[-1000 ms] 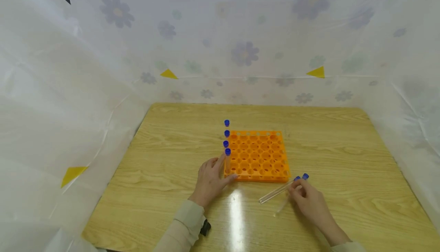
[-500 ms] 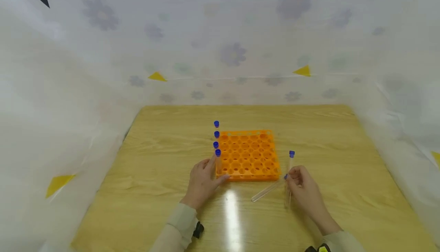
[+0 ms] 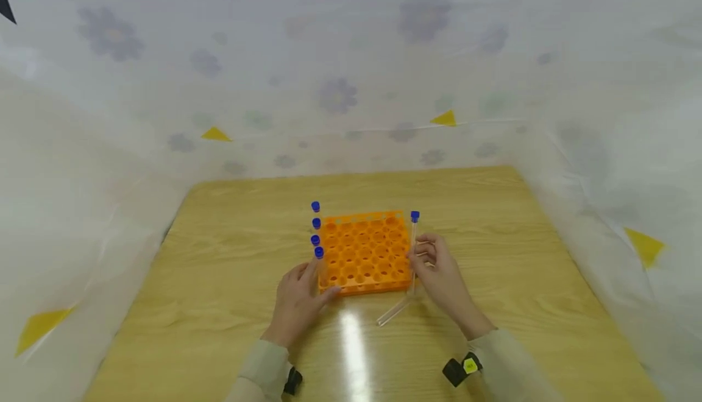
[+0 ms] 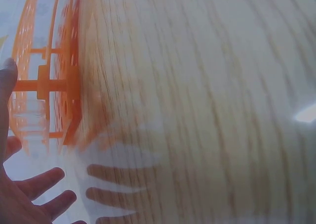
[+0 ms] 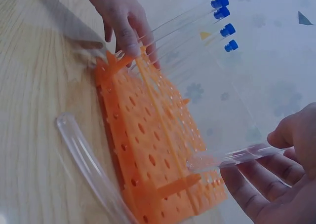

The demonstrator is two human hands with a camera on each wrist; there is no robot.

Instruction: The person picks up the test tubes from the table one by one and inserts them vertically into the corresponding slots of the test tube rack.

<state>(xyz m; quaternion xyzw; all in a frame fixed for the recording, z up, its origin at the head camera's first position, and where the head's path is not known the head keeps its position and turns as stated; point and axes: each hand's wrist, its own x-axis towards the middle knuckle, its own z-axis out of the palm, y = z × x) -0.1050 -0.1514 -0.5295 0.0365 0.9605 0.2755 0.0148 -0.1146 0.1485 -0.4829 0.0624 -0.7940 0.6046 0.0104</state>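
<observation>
An orange test tube rack (image 3: 373,287) stands on the wooden table. Along its left side stand several clear test tubes with blue caps (image 3: 316,223). My left hand (image 3: 296,299) rests at the rack's front left corner, thumb on the front edge; in the left wrist view its other fingers (image 4: 42,182) are spread straight. My right hand (image 3: 443,280) pinches a capped clear test tube (image 5: 237,156) between thumb and fingers beside the rack's right side. Upright in the head view, this tube has its rounded lower end near the rack in the right wrist view.
Another clear test tube (image 3: 392,313) lies on the table (image 3: 230,256) before the rack's front right corner; its upper end is hidden in the head view. Flower-patterned sheeting (image 3: 340,97) hangs around the table's back and sides.
My right hand has lifted a test tube from the table, turned it upright and brought it left to the rack's right side. The left hand stays at the rack's corner. The head view has shifted.
</observation>
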